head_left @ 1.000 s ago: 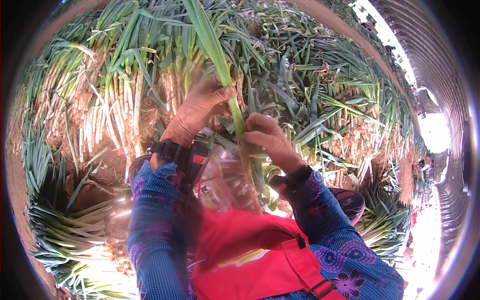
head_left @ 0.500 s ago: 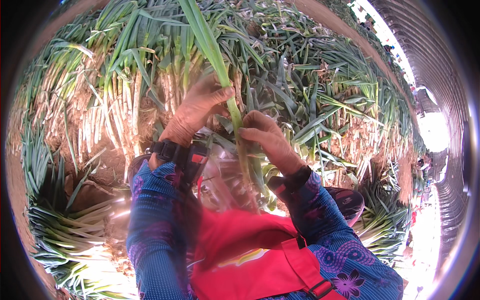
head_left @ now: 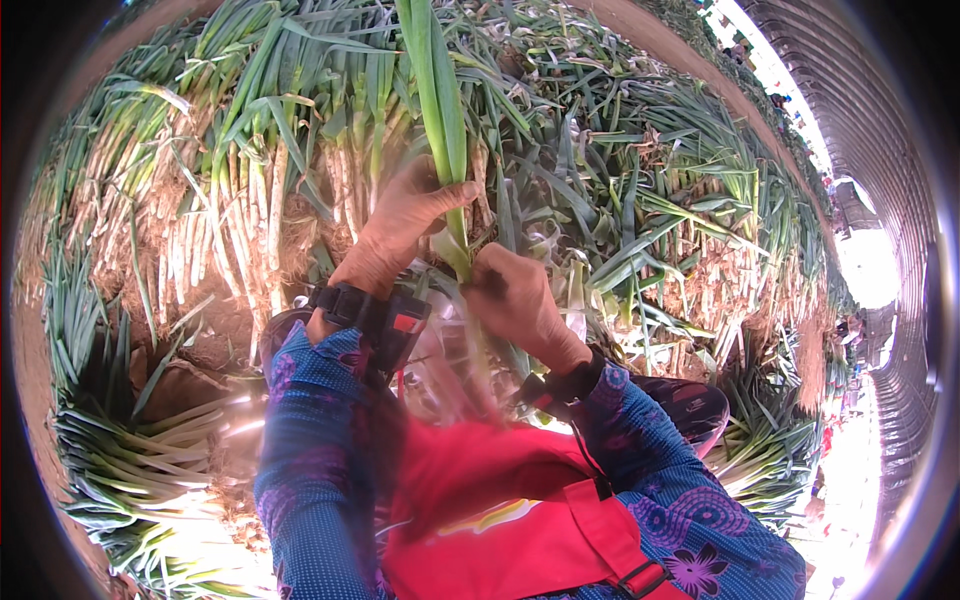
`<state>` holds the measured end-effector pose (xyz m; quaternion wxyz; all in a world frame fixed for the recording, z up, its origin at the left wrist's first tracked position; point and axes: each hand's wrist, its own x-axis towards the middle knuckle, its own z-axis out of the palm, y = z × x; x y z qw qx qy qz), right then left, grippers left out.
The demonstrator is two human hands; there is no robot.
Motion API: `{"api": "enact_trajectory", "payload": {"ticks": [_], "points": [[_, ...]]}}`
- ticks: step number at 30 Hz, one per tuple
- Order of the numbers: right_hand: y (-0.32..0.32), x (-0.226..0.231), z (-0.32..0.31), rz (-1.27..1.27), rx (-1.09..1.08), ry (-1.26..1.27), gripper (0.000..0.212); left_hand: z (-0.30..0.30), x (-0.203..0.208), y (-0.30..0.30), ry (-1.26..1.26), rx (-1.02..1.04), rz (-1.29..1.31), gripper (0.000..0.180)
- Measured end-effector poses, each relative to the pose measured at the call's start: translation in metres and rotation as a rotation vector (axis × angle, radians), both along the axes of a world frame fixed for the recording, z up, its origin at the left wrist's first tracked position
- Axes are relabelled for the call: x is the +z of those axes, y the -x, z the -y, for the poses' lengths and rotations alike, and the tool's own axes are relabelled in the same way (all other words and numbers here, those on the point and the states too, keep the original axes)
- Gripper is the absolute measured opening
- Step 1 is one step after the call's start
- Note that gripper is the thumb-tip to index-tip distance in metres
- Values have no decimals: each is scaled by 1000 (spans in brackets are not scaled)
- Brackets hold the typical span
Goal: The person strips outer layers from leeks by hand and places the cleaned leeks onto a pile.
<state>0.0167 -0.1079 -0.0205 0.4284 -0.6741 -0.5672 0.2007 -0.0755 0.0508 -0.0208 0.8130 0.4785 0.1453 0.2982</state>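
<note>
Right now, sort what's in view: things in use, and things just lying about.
In use:
- leek, held by its stem
- left hand, its grip closed around the leek
- right hand, fingers curled at the leek, lower down

Lying about:
- left pile of leeks
- right pile of leeks
- lower-left leeks

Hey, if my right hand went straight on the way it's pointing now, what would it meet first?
Likely the green leek stalk, which your right hand already seems to touch. Beyond it, your left hand looks roughly in line, though depth is unclear.
</note>
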Motion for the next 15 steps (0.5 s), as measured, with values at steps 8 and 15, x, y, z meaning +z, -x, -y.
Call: {"api": "enact_trajectory", "payload": {"ticks": [8,15], "points": [[19,1,17,347,247,-247,19,-16,-11,3,20,130,-218,38],[1,11,12,-743,63,-40,11,-35,-17,7,-3,268,-70,37]]}}
